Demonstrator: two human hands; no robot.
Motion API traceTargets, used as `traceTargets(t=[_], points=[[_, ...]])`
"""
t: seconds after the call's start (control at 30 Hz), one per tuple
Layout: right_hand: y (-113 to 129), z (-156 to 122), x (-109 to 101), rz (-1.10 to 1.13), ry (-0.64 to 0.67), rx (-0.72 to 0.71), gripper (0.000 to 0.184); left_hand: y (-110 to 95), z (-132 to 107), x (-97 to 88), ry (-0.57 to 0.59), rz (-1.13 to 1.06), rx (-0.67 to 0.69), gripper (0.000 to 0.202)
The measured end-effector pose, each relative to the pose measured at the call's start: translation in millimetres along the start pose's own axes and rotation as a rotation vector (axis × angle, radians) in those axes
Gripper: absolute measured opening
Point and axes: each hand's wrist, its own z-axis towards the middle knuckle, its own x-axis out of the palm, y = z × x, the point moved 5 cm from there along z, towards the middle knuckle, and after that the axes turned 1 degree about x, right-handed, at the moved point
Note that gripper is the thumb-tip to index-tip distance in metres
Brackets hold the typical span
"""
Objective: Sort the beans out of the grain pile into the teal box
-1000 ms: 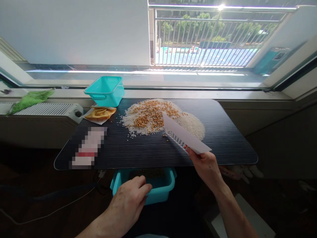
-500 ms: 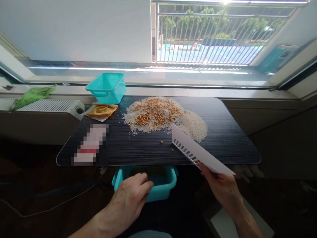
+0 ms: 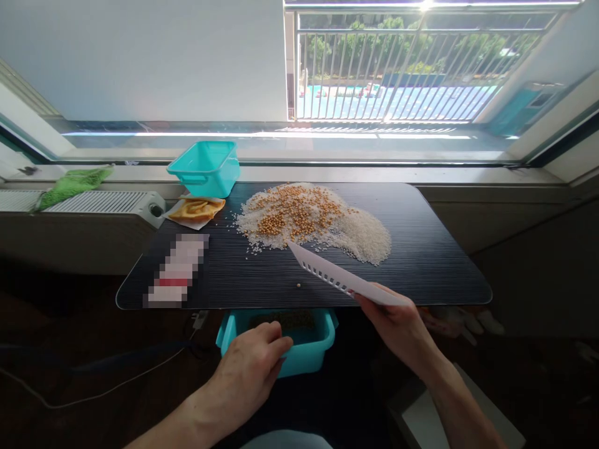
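White slotted sheet [image 3: 334, 273] points far-left at the grain pile [image 3: 299, 215], long axis diagonal. Your right fingers [image 3: 374, 310] grip it; left fingers [image 3: 279, 345], can't tell.

Wht sheet [image 3: 344, 277], gold beans [image 3: 271, 225], tabletop [image 3: 253, 280] prob. blk

Tilted white slotted plate [image 3: 337, 273], heaped grains [image 3: 304, 217]

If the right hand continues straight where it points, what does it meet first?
Probably the grain pile, through the white sheet the right hand holds; depth is unclear, so they may be touching.
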Motion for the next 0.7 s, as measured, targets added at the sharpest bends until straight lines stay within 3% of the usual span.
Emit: traceTargets(t=[0.17,0.23,0.27,0.37,0.47,0.57,0.7], points=[[18.6,2.4,9.6,0.056,0.28,-0.049,0.024,1.1,-0.5,3.0,0.011,0.003,-0.013,0.019],[18.4,4.7,1.2,0.072,0.287,-0.031,0.023,2.6,0.5,4.7,0.022,0.013,-0.023,0.02],[14.4,9.9,-7.1,0.075,0.215,-0.003,0.022,3.3,1.0,5.5,0.026,0.021,-0.025,0.02],[-12.9,36.3,-40.9,0.046,-0.166,0.174,0.029,3.8,1.8,6.0,0.018,0.014,-0.015,0.02],[-41.7,67.9,-65.6,-0.016,-0.399,0.277,0.029,2.8,1.0,5.1,0.001,-0.008,-0.008,0.022],[-62.7,94.3,-76.2,0.005,-0.444,0.299,0.028,2.8,-0.2,5.2,0.0,-0.013,-0.02,0.024],[-77.2,109.5,-77.6,-0.058,-0.417,0.32,0.029,5.5,-0.8,7.6,0.022,-0.025,-0.03,0.028]])
